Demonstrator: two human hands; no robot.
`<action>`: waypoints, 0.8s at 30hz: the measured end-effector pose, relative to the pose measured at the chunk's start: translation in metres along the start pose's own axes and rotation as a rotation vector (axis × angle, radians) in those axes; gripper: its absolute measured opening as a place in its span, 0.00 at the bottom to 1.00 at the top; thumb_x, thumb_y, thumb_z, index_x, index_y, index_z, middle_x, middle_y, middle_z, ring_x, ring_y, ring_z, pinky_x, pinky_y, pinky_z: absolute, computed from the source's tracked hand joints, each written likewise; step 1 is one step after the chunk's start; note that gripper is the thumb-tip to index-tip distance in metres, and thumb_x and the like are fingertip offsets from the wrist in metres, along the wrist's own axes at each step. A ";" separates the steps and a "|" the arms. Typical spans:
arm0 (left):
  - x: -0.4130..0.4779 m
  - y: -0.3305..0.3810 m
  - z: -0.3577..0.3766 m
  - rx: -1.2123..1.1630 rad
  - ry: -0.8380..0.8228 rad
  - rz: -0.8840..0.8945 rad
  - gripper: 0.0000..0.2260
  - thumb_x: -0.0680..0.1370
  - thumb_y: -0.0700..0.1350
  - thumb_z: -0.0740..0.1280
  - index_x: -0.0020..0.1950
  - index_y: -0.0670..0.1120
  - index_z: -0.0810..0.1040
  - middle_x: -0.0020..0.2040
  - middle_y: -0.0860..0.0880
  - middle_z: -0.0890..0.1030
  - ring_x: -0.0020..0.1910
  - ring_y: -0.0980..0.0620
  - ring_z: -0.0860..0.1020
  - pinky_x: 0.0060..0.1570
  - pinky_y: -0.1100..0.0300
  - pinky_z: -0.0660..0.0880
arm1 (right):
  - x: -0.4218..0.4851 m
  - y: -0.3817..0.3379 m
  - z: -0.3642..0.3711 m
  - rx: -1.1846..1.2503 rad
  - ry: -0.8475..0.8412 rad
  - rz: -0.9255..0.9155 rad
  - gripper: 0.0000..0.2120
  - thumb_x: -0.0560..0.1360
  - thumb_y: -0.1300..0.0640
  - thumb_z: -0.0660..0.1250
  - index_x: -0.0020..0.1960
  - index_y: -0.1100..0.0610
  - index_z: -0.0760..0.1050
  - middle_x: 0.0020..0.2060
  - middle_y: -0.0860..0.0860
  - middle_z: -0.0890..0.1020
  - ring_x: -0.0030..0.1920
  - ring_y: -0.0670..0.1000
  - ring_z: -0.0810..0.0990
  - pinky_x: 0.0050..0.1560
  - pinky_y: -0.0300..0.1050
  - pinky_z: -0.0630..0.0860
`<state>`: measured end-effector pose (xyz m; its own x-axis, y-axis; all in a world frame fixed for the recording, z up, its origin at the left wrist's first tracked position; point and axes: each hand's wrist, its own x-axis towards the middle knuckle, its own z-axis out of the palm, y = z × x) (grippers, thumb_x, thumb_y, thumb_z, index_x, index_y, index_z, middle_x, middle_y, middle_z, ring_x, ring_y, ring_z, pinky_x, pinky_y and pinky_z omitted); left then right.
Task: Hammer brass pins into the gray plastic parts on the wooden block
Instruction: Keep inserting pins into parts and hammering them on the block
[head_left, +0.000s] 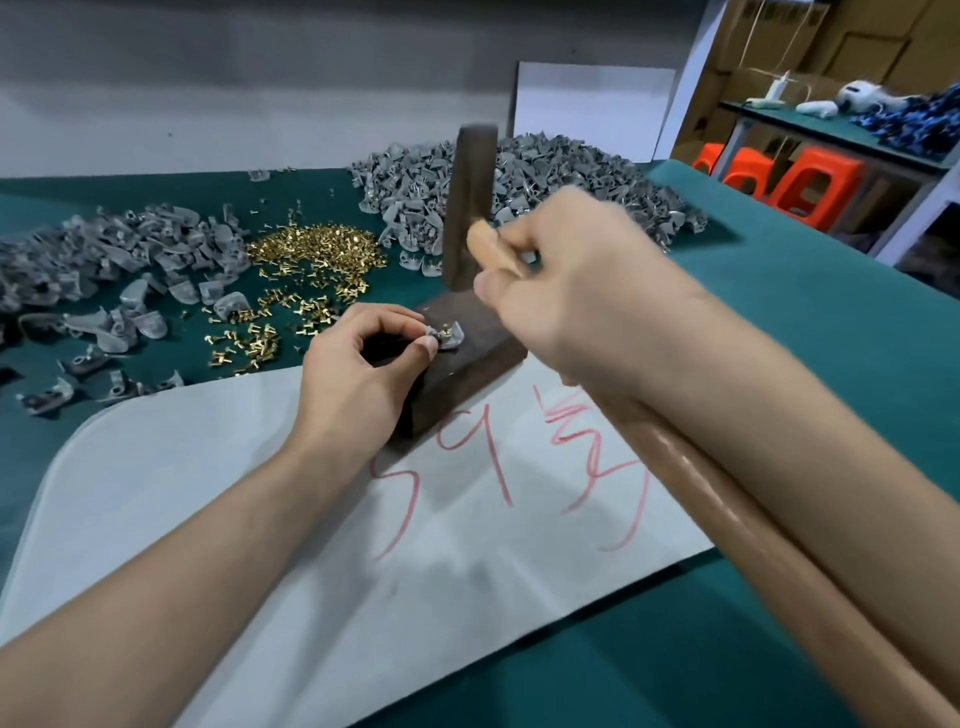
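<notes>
while the left grip (358, 366) pinched a part (449, 335) on the block (485, 358), the right grip (587, 291) held a hammer (470, 208); sheet (208, 467) read "59".

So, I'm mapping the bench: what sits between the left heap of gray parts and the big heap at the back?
The heap of brass pins, lying on the green cloth, as the head view shows.

Green-covered table (779, 312) under heaps of gray plastic parts (550, 166), loose brass pins (317, 249), a white sheet (208, 467)
</notes>
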<state>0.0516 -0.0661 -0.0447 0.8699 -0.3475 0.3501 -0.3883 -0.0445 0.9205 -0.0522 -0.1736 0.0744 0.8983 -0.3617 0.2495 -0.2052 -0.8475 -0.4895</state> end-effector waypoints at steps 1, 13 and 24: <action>0.001 0.000 0.000 0.000 0.005 -0.004 0.09 0.73 0.36 0.72 0.38 0.49 0.80 0.46 0.54 0.81 0.44 0.64 0.78 0.50 0.69 0.73 | 0.000 -0.001 0.001 0.007 -0.006 0.000 0.15 0.75 0.53 0.62 0.32 0.55 0.63 0.27 0.49 0.68 0.26 0.51 0.67 0.26 0.39 0.62; -0.001 0.003 0.001 0.001 0.012 -0.023 0.08 0.73 0.37 0.73 0.38 0.49 0.79 0.46 0.52 0.81 0.45 0.60 0.78 0.56 0.59 0.75 | 0.003 0.005 0.010 -0.077 -0.109 -0.004 0.14 0.76 0.55 0.61 0.34 0.56 0.64 0.30 0.52 0.71 0.28 0.54 0.69 0.27 0.40 0.66; -0.005 0.009 0.000 -0.060 0.032 -0.078 0.07 0.75 0.40 0.71 0.40 0.50 0.80 0.43 0.55 0.84 0.43 0.60 0.79 0.50 0.61 0.76 | -0.005 0.034 0.031 0.729 -0.018 0.229 0.13 0.77 0.61 0.62 0.34 0.58 0.67 0.19 0.49 0.67 0.19 0.46 0.65 0.19 0.34 0.64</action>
<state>0.0436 -0.0642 -0.0377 0.9065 -0.3151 0.2810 -0.3005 -0.0140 0.9537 -0.0515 -0.1888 0.0304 0.8716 -0.4858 0.0652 -0.0840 -0.2792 -0.9565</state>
